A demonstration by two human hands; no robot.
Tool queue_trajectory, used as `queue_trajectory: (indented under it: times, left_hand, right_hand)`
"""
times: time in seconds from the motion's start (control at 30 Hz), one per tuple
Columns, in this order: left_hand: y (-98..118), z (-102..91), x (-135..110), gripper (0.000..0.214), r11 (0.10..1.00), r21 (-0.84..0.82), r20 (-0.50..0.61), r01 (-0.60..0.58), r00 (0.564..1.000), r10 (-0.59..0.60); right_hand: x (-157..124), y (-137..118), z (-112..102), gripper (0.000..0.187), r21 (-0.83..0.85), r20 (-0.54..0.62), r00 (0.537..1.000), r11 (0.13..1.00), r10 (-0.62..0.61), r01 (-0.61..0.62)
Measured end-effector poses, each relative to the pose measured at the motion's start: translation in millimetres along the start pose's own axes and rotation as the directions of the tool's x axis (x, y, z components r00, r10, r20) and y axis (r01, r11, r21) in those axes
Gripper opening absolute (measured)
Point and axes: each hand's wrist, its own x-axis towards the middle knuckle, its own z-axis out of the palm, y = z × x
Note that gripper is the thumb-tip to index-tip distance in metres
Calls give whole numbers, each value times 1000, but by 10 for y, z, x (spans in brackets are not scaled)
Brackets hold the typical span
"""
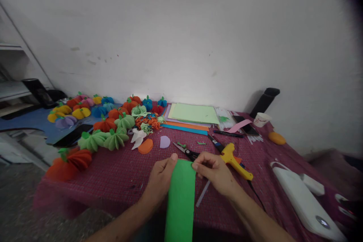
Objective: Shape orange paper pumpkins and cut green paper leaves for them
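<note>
A long strip of bright green paper [180, 202] hangs between my hands, its lower part running out of view at the bottom. My left hand [162, 174] grips its upper left edge, thumb pointing up along the top corner. At the upper right corner, my right hand [214, 170] pinches the paper between thumb and fingertips. Just beyond the strip lie scissors [187, 152] with dark handles. A yellow glue gun [234, 160] rests right of my right hand, next to a cutter knife [216, 143]. Below that hand lies a thin whitish stick [202, 194].
Several paper pumpkins [115, 138] fill the left side. Coloured sheets [194, 114] are stacked by the wall. Orange [145, 146] and lilac [165, 142] paper pieces lie mid-table. A paper cup [261, 119], a pen [228, 134] and a white device [306, 200] are on the right.
</note>
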Motion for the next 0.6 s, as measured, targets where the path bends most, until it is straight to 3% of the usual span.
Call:
queue_trajectory:
  times: [0.17,0.3,0.4,0.5,0.6]
  left_hand:
    - [-75,-73,-77,39,993,-23,83,119,990,-117]
    - [3,-242,-96,42,984,32,92,174,980,-176]
    - [126,-465,-51,43,943,262,141,206,958,-248]
    - [219,-667,38,39,830,533,196,168,929,-313]
    - [270,-817,167,35,714,696,234,78,915,-328]
  right_hand:
    - [46,64,65,26,35,-60,998,999,21,-19]
    - [69,73,171,26,77,-48,995,994,84,-80]
    - [54,79,254,20,45,80,971,972,227,-231]
    - [49,116,337,12,-31,226,902,928,368,-371]
    - [89,189,421,8,-63,244,871,903,426,-425]
